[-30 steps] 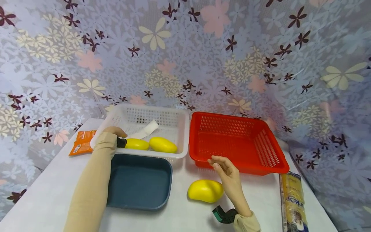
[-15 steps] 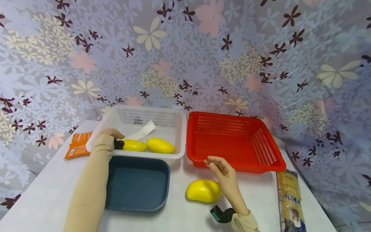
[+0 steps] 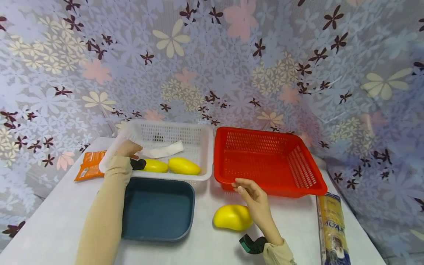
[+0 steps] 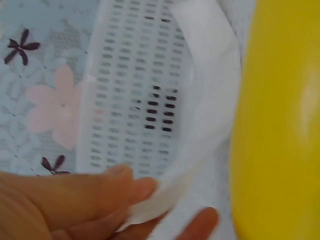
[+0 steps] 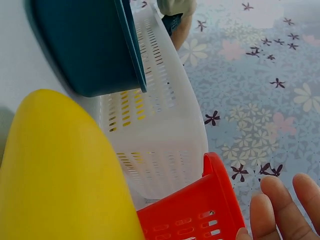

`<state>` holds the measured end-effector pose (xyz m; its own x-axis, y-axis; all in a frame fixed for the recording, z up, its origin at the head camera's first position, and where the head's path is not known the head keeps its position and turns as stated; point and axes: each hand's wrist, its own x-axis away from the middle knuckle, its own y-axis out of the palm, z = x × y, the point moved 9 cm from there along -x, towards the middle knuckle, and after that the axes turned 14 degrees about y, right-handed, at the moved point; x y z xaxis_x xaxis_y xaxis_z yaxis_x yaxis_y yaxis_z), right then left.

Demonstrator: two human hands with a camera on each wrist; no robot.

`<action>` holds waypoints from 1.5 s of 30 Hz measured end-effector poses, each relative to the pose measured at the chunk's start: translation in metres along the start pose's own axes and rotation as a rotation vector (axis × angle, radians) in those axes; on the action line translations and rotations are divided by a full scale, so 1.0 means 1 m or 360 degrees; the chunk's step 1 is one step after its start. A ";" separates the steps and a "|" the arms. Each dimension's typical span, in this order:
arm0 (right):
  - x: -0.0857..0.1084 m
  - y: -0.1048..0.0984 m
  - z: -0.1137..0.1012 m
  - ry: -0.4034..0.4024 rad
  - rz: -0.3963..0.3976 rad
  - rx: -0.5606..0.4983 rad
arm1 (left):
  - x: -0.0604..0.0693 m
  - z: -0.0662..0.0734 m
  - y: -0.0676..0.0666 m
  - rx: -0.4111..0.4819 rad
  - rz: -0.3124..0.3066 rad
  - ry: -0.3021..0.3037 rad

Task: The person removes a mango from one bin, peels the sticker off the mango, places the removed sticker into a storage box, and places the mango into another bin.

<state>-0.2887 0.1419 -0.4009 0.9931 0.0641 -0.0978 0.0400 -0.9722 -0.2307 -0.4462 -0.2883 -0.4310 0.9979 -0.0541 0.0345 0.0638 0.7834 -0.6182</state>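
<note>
At the left end of the white basket [image 3: 208,162], my left hand [image 3: 128,149] pinches one end of a soft white strip [image 3: 167,150], possibly tissue or cloth. In the left wrist view the strip [image 4: 215,85] curves away from the thumb and fingers along the basket floor. Two yellow mango-shaped fruits [image 3: 183,166] lie beside it in that basket. My right hand [image 3: 256,198] holds nothing, its fingers loosely bent by the front rim of the red basket [image 3: 261,162]; contact with the rim cannot be told. Another yellow mango [image 3: 233,217] lies on the table beside this hand.
A dark blue tray [image 3: 159,209] stands in front of the white basket. An orange packet [image 3: 90,165] lies to the left, a yellow printed packet [image 3: 334,228] at the right. Behind the table [image 3: 205,246] hangs a flowered sheet [image 3: 212,66].
The white strip has swung lower on the left, and its far end has shifted slightly right. My left hand has moved up slightly. The right hand stays nearly still; the head view shifted a little.
</note>
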 end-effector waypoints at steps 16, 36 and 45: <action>0.000 0.001 0.000 0.0025 -0.0015 -0.0010 | 0.068 0.066 -0.018 0.0643 0.0458 0.0166; -0.003 0.005 0.001 0.0074 -0.0048 0.0010 | 0.156 0.052 0.014 0.0996 0.0101 0.0325; -0.001 0.006 0.003 0.0073 -0.0045 0.0031 | 0.164 0.051 0.017 -0.0286 0.0011 0.0197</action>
<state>-0.2900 0.1368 -0.4048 0.9956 0.0807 -0.0469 0.0664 -0.9655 -0.2518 -0.2808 -0.2521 -0.3954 0.9892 -0.1334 -0.0603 0.0436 0.6617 -0.7485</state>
